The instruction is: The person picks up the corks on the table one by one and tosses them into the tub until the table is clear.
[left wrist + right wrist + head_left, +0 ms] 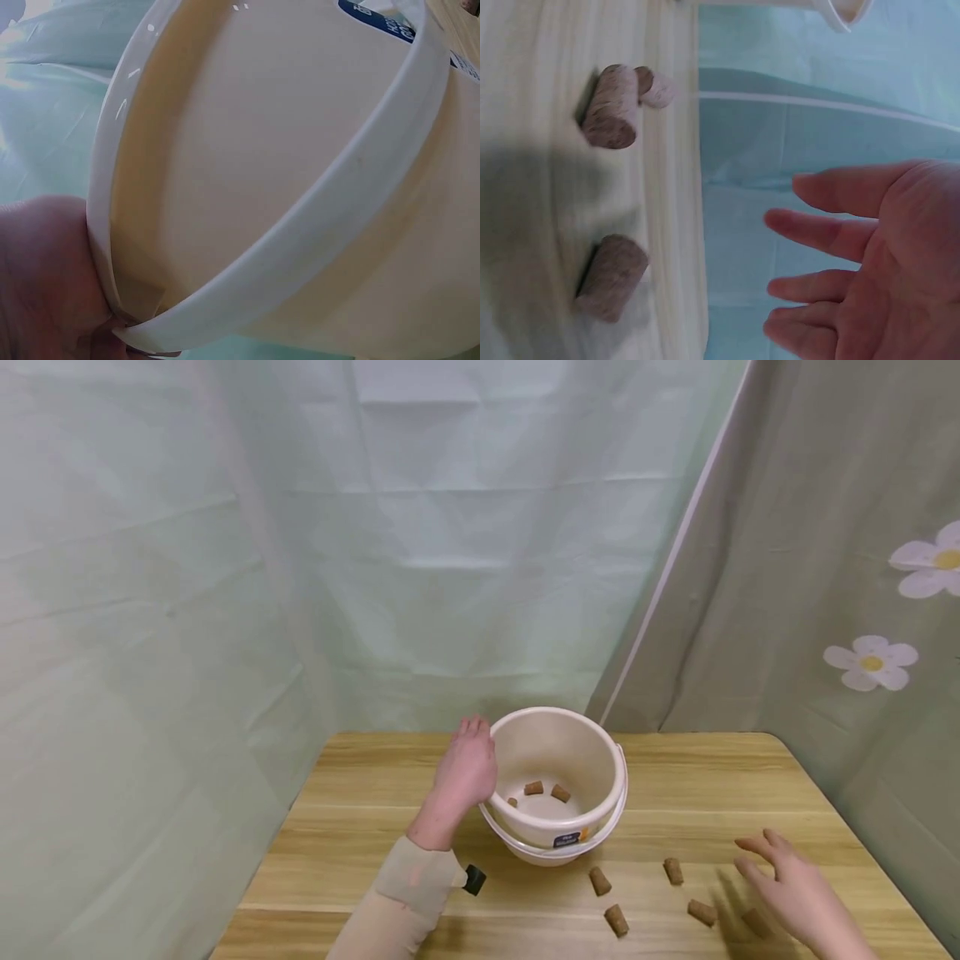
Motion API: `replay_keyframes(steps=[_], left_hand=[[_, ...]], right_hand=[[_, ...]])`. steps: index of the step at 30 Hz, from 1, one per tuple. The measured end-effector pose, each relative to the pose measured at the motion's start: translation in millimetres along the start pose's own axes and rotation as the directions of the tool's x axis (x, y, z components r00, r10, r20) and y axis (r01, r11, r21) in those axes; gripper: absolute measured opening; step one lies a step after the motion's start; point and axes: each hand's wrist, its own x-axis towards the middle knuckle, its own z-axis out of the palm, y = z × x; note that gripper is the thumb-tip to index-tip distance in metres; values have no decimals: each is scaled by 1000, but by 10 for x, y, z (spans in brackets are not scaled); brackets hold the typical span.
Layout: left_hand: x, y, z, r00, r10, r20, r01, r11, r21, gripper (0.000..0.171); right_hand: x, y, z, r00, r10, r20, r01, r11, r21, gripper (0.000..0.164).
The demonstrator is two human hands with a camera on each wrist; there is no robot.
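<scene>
Curtain [135, 610] of pale green cloth hung at the far left, running on behind the bench [352, 827], whose top had a light wood grain. A pale sleeve [375, 931] reached in from the lower left, with a small black block [475, 880] by the cuff. Beyond it, the left hand [467, 768] lay against the left side of the bucket's rim; its fingertips were hidden, so whether it gripped the rim could not be told.

The bucket [551, 822], cream and upright, stood on the bench near the middle, its white handle [624, 797] lowered round the front. Three corks [533, 788] lay on its floor, and a dark blue label [567, 841] showed on its front. Just in front, two corks [600, 882] rested on the bench, one nearer the bucket than the other. Farther right lay two more corks [673, 871], then a shadowed cork [757, 923] beside the right hand [798, 893]. That hand hovered above the bench, fingers parted and loosely extended, with nothing in its hold. At the far right, white flowers [872, 663] with yellow centres marked a greyish cloth [810, 527].
</scene>
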Motion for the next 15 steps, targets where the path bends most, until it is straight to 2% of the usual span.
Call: replay_keyframes(steps=[6, 10, 15], left_hand=[[-1, 22, -2, 1000, 4, -4, -4, 1000, 7, 45], [-2, 38, -12, 1000, 9, -7, -9, 1000, 12, 45], [-8, 75, -12, 1000, 10, 8, -11, 1000, 22, 46]], right_hand=[[-112, 173, 58, 995, 46, 84, -45, 999, -15, 50], [-188, 295, 83, 980, 111, 168, -114, 993, 6, 54], [-253, 435, 136, 960, 179, 217, -178, 984, -28, 61]])
